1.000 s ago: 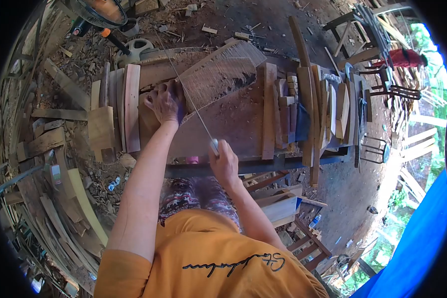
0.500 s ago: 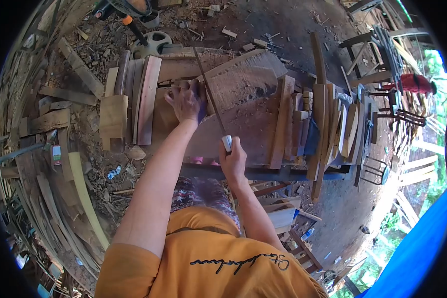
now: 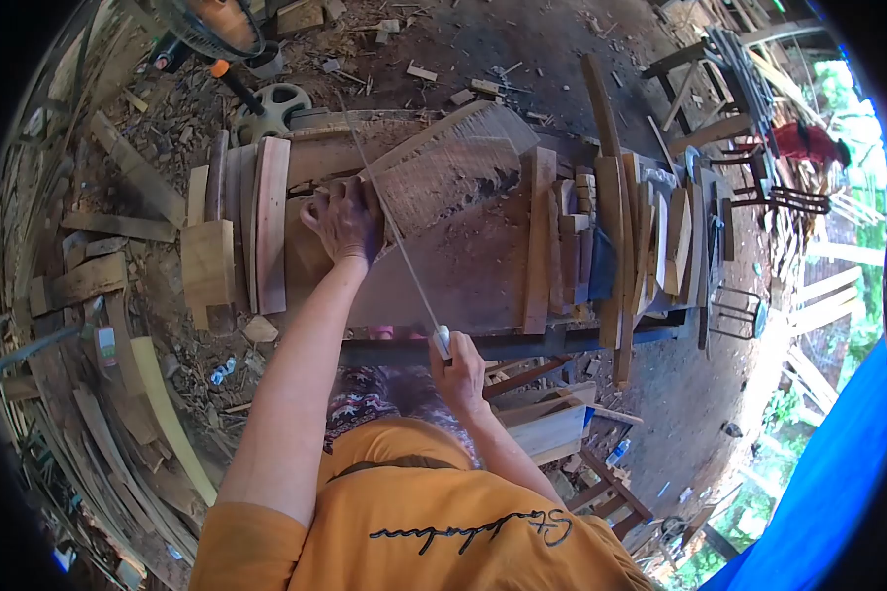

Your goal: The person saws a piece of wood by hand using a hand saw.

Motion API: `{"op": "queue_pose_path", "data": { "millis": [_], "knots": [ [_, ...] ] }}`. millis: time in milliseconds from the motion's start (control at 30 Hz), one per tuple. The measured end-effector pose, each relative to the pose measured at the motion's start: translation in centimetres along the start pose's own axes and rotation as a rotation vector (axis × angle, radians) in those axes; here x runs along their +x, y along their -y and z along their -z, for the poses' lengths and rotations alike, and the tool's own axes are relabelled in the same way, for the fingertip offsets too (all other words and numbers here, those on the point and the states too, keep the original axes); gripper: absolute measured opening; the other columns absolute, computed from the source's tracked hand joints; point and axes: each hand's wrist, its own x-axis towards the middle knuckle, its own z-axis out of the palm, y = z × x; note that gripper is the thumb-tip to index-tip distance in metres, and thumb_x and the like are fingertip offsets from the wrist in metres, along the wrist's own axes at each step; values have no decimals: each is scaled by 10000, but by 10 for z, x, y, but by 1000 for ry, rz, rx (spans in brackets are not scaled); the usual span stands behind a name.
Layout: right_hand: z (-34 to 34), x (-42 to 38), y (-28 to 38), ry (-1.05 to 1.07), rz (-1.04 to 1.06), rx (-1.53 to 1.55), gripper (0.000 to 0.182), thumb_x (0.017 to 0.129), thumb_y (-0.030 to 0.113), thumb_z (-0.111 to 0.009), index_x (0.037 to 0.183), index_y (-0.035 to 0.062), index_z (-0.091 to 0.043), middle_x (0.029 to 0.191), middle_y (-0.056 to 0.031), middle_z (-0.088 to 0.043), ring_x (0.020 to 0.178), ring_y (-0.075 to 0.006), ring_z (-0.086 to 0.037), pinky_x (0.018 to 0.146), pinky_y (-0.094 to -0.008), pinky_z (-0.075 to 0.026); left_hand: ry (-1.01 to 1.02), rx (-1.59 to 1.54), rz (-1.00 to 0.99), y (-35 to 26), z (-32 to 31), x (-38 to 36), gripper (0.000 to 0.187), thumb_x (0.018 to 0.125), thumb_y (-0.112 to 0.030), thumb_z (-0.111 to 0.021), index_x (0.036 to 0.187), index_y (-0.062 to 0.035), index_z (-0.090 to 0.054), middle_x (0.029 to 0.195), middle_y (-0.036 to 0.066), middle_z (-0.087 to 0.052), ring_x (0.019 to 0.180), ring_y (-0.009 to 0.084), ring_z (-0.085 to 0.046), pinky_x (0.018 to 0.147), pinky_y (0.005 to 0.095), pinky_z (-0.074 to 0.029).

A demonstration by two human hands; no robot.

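Observation:
My right hand (image 3: 457, 372) is closed round the pale handle of a long, thin handsaw (image 3: 400, 234). The blade runs up and left from the handle, along the left end of a rough wide board (image 3: 443, 177). Just left of the blade, my left hand (image 3: 345, 223) presses down on wood with its fingers bent and somewhat apart; whether it grips an edge is hidden. Board and hand are on a brown workbench (image 3: 453, 281).
Upright-looking planks (image 3: 271, 227) lie across the bench's left end, and several more wood pieces (image 3: 611, 246) at its right. A fan (image 3: 222, 25) stands at the upper left. A person in red (image 3: 806, 144) is at the far right.
My right hand has drawn the saw handle down toward my body. The whole view has shifted a little, while my left hand stays beside the blade on the wood.

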Motion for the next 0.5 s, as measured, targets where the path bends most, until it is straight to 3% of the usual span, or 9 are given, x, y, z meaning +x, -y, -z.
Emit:
{"op": "queue_pose_path", "data": {
  "millis": [167,500],
  "knots": [
    [-2,-7,-7,39,-22,-15,220,840,89,-692,935,20,-505,827,-173,-553,719,-388,-599,598,-447,-496,-83,-21,-23,6,-8,-1,281,955,-340,-497,1060,-205,-719,1019,44,-684,1014,250,-570,990,478,-273],
    [-24,61,7,-18,36,12,268,799,50,-685,981,14,-491,837,-179,-558,748,-404,-600,624,-461,-498,31,-7,-1,0,2,1,327,964,-369,-458,1078,-190,-707,1048,59,-676,1039,276,-552,1005,489,-251]
  ]
}}
